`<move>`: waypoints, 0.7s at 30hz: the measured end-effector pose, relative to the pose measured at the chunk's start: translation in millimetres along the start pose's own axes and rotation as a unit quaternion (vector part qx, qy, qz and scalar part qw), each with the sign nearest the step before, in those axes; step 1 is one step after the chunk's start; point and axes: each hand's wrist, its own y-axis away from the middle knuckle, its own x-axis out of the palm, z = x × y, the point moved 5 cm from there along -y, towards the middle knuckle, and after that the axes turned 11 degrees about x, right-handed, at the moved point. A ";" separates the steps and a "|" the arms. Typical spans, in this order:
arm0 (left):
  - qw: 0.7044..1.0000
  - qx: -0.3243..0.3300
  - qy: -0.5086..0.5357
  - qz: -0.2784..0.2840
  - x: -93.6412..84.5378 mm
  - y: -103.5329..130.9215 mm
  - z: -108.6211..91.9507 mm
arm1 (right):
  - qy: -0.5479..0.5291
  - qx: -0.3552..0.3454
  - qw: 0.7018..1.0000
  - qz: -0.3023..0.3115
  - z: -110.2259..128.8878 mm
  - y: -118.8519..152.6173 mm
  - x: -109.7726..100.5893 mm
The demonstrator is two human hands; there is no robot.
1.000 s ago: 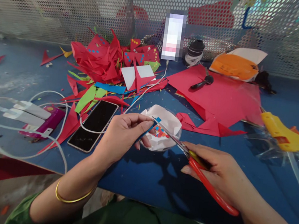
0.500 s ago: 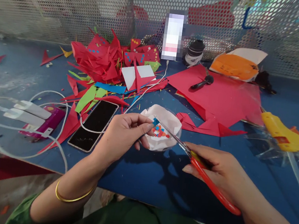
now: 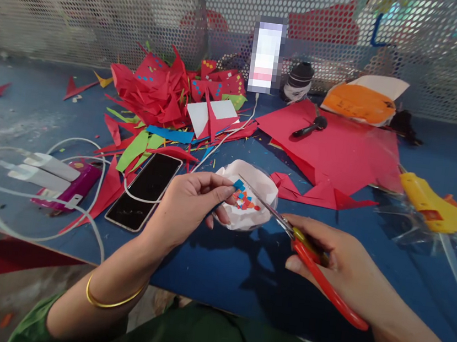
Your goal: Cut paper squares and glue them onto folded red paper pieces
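Between thumb and fingers, my left hand [image 3: 203,193] pinches a small piece of blue paper [image 3: 239,185]. My right hand [image 3: 337,256] is wrapped round the red and yellow handles of a pair of scissors [image 3: 311,267]. The blades point up and left, with their tips beside the blue paper. Beneath lies a round dish [image 3: 265,189] lined with white paper, holding several tiny red, orange and blue paper bits [image 3: 247,202]. My left fingers hang over the dish's left side.
A black-screened phone [image 3: 145,191] and a purple power bank [image 3: 72,185] with white cables lie left. Red paper pieces [image 3: 155,92] heap at the back. Red sheets [image 3: 340,146] bear a black tool [image 3: 311,127]. A yellow glue gun [image 3: 436,205] rests right. A lit phone [image 3: 265,56] leans on mesh.
The scissors and my right thumb have shifted slightly. The blue paper sits a little differently at my left fingertips. Both hands otherwise stay in place.
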 end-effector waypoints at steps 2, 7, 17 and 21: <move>1.000 0.001 0.004 0.000 0.2 0.2 0.0 | 0.015 -0.006 1.000 -0.010 0.1 0.1 -0.8; 1.000 0.006 0.010 0.002 0.8 -0.3 0.0 | 0.059 -0.035 0.997 -0.018 2.7 -0.3 1.9; 1.000 0.018 0.018 0.008 2.4 -0.9 1.0 | 0.084 -0.099 0.991 -0.016 3.7 -0.1 4.2; 1.000 0.020 0.018 0.008 3.2 -1.0 0.3 | 0.100 -0.103 0.990 -0.014 1.5 -0.2 4.6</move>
